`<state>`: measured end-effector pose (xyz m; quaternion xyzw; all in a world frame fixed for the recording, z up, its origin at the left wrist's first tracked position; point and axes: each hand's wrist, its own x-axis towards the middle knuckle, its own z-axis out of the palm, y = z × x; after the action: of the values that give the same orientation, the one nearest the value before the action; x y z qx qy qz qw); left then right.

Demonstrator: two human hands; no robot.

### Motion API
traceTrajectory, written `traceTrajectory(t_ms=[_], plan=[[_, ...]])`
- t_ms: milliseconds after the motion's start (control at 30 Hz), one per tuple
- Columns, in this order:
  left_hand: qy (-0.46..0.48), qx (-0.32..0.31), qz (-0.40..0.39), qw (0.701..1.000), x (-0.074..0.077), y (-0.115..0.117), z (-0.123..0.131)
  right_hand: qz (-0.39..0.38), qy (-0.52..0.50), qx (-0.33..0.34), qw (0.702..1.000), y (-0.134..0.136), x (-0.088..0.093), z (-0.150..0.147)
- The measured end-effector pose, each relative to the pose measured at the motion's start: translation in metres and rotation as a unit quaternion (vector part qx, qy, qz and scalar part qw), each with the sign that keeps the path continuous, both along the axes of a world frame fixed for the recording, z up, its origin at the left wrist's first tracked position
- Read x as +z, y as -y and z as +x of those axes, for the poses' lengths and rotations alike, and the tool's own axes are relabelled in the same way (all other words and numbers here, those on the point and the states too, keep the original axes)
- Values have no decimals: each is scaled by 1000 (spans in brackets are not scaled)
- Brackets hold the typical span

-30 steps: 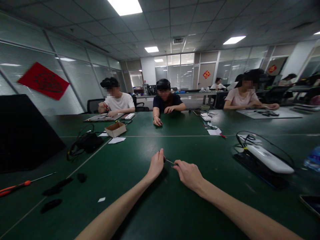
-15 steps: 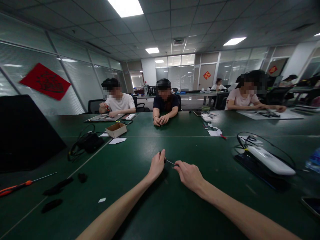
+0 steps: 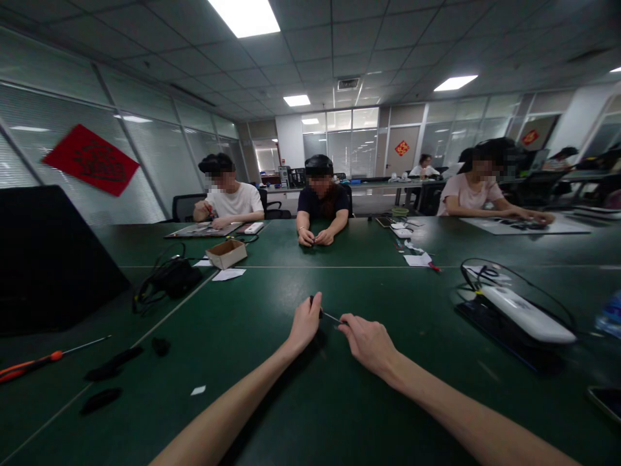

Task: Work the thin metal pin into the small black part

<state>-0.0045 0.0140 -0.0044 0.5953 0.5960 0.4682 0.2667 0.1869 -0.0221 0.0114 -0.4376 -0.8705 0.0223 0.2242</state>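
At the far left, a black panel [image 3: 53,259] stood on the green table [image 3: 272,285], with an orange-and-black screwdriver [image 3: 41,364] lying in front of it. Dark fuzzy pieces [image 3: 114,364] lay scattered just right of the screwdriver. Farther back sat a black bundle with cables [image 3: 172,277], and nearer the front lay a small white scrap [image 3: 198,390]. An open cardboard box [image 3: 226,257] came next, a paper sheet [image 3: 229,275] beside it.

Toward the middle, the left hand [image 3: 305,321] was closed around a dark piece [image 3: 321,314], its thumb pointing up. A thin metal shaft [image 3: 332,317] spanned the gap between the two hands, tilted slightly down to the right. The right hand [image 3: 369,338] had its fingertips pinched on the shaft's other end; that end was mostly covered, perhaps by a small handle.

Well to the right, a white device [image 3: 528,314] lay over a dark flat slab [image 3: 504,338], a black cable [image 3: 543,285] looping behind, with a clear bottle [image 3: 610,318] at the edge.
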Motion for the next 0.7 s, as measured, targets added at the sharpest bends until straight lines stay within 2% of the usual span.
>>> traceTrajectory(t_ms=[300,700], plan=[[23,-7,-16,1000,3,1,1,-17,-29,20,999,-1,0,1],[25,-13,-12,1000,7,3,0,-11,-13,8,1000,2,3,0]])
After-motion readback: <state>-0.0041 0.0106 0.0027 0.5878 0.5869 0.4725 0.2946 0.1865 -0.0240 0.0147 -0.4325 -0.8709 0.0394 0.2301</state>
